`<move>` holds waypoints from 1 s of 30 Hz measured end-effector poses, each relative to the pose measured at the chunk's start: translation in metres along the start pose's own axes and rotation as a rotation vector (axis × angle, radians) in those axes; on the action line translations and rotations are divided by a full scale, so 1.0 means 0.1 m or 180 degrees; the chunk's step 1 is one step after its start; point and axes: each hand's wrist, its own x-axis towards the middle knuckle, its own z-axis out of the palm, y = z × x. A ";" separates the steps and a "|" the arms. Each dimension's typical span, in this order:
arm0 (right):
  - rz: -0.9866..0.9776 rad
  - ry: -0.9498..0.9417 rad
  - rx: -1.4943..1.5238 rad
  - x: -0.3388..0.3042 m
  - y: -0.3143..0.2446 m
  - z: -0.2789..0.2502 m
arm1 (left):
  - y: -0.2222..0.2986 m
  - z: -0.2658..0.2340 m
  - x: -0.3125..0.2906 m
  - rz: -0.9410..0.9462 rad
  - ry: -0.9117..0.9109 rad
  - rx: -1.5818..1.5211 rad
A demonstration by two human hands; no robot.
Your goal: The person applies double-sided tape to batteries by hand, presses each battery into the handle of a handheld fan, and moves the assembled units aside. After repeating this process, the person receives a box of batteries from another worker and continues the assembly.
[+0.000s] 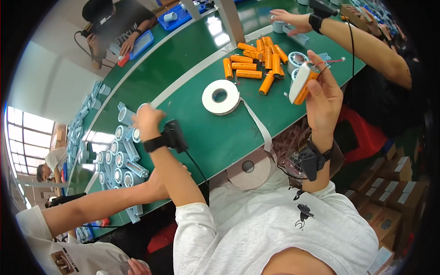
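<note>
My right hand (324, 103) is raised over the table's near edge, thumb and fingers closed on an orange battery (302, 95). A white oblong piece (299, 83) covers one side of the battery, and thin wires run from it to a small white connector (343, 59). My left hand (149, 123) is at the left, its fingers somewhat blurred around a light blue housing (142, 107) that is partly hidden. Beside that hand stand several more light blue housings (120, 158) with round ends. Between my hands lies a roll of white tape (220, 97), its loose strip hanging over the edge.
Several orange batteries (246, 74) are heaped beyond the tape on the green table (183, 94). A co-worker's arm (366, 48) reaches in from the right, another's forearm (105, 201) from the left. A second roll (250, 170) rests by my lap. Cartons (382, 183) stand at right.
</note>
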 end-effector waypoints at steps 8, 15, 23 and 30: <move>0.0328 -0.0767 -0.0073 -0.17 0.15 0.03 | -0.24 0.21 -0.10 -0.0781 0.0195 -0.0037; 0.0623 -0.1141 0.0010 -0.21 0.11 0.26 | 0.02 0.03 -0.54 0.0191 -0.0255 -0.1231; 0.0972 -0.1823 -0.0401 -0.13 0.25 0.40 | 0.18 -0.23 -1.06 0.2576 0.0418 -0.0863; 0.0933 -0.2320 -0.0675 -0.14 0.74 0.49 | 0.26 -0.03 -1.22 0.2737 0.0101 -0.0409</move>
